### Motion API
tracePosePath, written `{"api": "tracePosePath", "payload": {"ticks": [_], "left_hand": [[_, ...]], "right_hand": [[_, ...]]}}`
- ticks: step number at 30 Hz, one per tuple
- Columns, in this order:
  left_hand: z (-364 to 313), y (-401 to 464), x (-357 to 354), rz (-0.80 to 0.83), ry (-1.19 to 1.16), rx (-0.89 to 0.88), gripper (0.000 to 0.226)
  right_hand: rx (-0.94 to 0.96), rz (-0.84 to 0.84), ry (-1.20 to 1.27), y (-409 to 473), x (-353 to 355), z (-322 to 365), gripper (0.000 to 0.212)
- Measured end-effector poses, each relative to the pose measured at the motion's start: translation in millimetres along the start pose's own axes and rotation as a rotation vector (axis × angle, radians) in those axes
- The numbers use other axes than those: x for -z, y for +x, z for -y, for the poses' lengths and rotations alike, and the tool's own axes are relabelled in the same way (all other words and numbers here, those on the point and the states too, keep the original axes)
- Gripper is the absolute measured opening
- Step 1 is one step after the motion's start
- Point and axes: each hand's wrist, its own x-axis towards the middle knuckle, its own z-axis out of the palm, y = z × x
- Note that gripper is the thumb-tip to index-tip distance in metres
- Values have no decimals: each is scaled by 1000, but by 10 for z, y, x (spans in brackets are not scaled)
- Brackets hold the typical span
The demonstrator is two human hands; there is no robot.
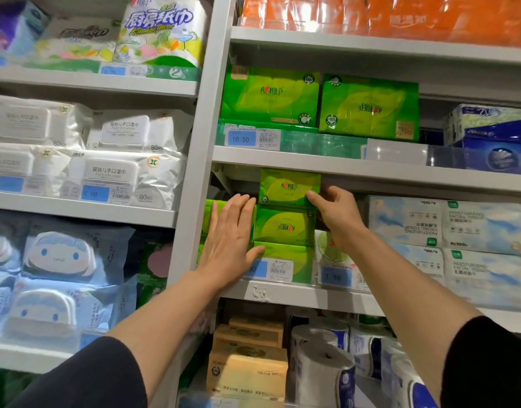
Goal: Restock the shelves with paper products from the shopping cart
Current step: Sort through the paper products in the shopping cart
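Right hand [332, 213] pinches top green film-wrapped tissue pack [288, 187] at its right edge. Left hand [232, 240] flat, fingers straight, bracing green stack [282, 228]. Pack judged light, soft, slippery film; hold by edges.

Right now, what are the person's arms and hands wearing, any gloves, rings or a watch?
Both hands, the left hand and the right hand, are bare: no gloves, and no rings or watch show. The forearms are uncovered too. Each arm has a black sleeve pushed up near the elbow, plain, with no visible markings.
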Motion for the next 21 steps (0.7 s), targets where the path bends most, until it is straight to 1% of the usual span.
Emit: {"api": "tracePosePath", "payload": {"ticks": [4,7,9,13,16,19,21], "left_hand": [[-61,-160,-19,-35,-43,1,89],[-218,-277,-68,-86,-100,20,84],[-365,-348,-95,-97,-164,29,81],[-710,-460,-154,-87,-299,-35,70],[-1027,-553,-131,-63,-396,-28,60],[-1451,-692,-103,-14,-498,-41,53],[-1819,-804,-116,57,-574,-55,50]], "right_hand": [[30,-84,-38,-143,100,7,31],[-25,-99,-69,-325,163,40,47],[-33,-109,-72,-472,220,60,48],[-4,-131,-114,-811,351,54,39],[14,-102,-144,-1072,513,5,27],[-34,-54,-150,-1390,851,-55,9],[-84,-48,-143,-1652,1176,-117,7]]}}
